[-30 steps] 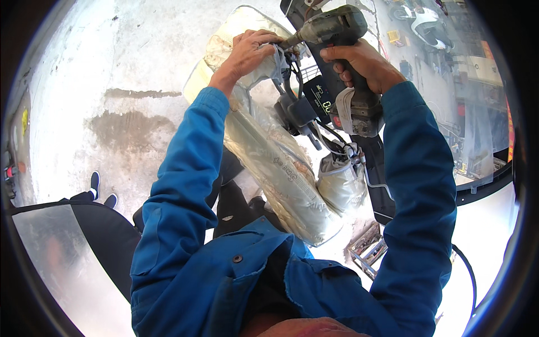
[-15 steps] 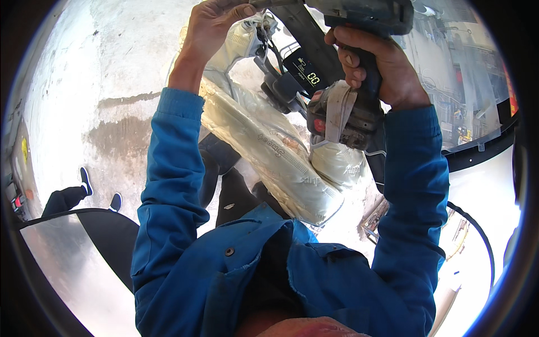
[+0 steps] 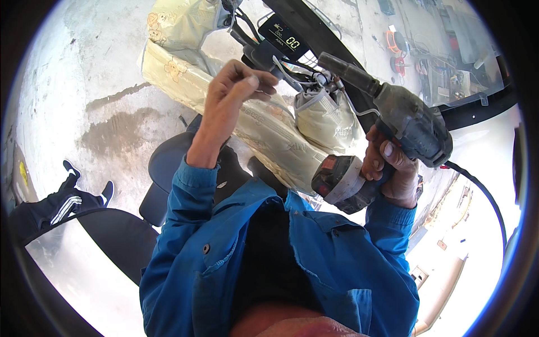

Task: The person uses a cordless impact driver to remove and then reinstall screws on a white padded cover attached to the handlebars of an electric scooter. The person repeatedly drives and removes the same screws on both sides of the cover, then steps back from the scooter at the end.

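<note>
My right hand (image 3: 396,168) grips the handle of a cordless impact wrench (image 3: 410,123), held in front of my chest on the right. Its long socket (image 3: 348,73) points up and left, and a pale band wraps its battery (image 3: 342,182). My left hand (image 3: 233,98) is raised, fingers curled and thumb against them; anything pinched there is hidden. Behind that hand lies a cream patterned cover (image 3: 168,62) over a scooter's front. A lit display (image 3: 281,36) and wiring sit at the handlebar, beside a long black bar (image 3: 317,28).
A clear plastic sheet (image 3: 477,73) edged by a curved black frame (image 3: 477,115) stands at the right. A black seat (image 3: 171,160) is to my left. Another person's legs (image 3: 67,205) show at the far left. A black cable (image 3: 488,196) curves at the right.
Both hands have come down from the top edge toward my chest, the wrench moving lower and right. My left hand has moved away from the wrench's front end. The view has shifted.
</note>
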`<action>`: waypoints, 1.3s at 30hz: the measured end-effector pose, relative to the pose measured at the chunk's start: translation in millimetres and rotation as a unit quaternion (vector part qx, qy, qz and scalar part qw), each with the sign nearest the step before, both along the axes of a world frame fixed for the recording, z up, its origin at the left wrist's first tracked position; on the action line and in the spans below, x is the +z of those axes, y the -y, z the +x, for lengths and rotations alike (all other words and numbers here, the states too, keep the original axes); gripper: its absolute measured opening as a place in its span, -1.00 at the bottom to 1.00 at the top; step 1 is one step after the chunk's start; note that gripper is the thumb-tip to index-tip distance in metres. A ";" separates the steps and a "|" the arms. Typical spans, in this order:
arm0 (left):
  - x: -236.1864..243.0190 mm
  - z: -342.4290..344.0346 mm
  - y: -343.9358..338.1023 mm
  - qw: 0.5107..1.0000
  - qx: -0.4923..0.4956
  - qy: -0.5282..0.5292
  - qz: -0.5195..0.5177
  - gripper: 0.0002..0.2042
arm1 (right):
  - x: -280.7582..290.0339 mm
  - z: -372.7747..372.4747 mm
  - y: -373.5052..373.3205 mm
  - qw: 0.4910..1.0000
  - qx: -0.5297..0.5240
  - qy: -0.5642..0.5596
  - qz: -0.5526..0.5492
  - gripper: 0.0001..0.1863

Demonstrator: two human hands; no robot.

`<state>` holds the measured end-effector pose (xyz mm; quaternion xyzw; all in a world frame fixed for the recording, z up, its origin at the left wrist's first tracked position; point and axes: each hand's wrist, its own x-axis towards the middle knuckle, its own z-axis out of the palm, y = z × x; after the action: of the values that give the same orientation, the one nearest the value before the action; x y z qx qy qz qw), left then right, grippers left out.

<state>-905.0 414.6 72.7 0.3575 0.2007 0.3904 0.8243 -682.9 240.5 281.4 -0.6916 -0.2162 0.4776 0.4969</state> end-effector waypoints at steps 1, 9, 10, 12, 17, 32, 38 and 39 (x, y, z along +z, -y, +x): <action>-0.3 10.9 15.6 0.995 -0.043 -0.089 -0.008 -0.90 | -1.1 2.1 10.2 0.999 -0.026 0.019 -0.016 -0.39; 11.4 70.9 86.8 0.904 0.019 -0.215 0.370 -0.78 | -6.1 10.3 56.7 0.986 -0.101 0.089 -0.098 -0.54; 9.8 73.0 87.8 0.878 0.051 -0.235 0.414 -0.79 | -6.3 10.8 58.6 0.984 -0.104 0.097 -0.106 -0.54; 5.9 74.0 89.7 0.851 0.074 -0.253 0.454 -0.81 | -7.2 12.8 59.9 0.982 -0.104 0.111 -0.115 -0.56; 1.4 77.0 98.4 0.850 0.062 -0.283 0.439 -0.77 | -12.1 22.9 55.4 0.977 -0.079 0.125 -0.153 -0.64; -9.9 83.7 84.8 0.774 0.091 -0.240 0.579 -0.64 | -3.4 47.9 -0.1 0.933 0.156 0.218 -0.241 -0.78; -14.2 89.8 86.2 0.823 0.122 -0.231 0.505 -0.65 | 16.9 54.3 -53.9 0.895 0.259 0.196 -0.305 -0.67; -15.4 90.9 84.0 0.830 0.128 -0.217 0.497 -0.66 | 17.0 54.8 -58.4 0.902 0.248 0.184 -0.302 -0.69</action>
<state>-814.1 330.5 57.3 0.7657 0.1971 0.4517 0.4132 -628.1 298.9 298.4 -0.8082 -0.3134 0.4919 0.0810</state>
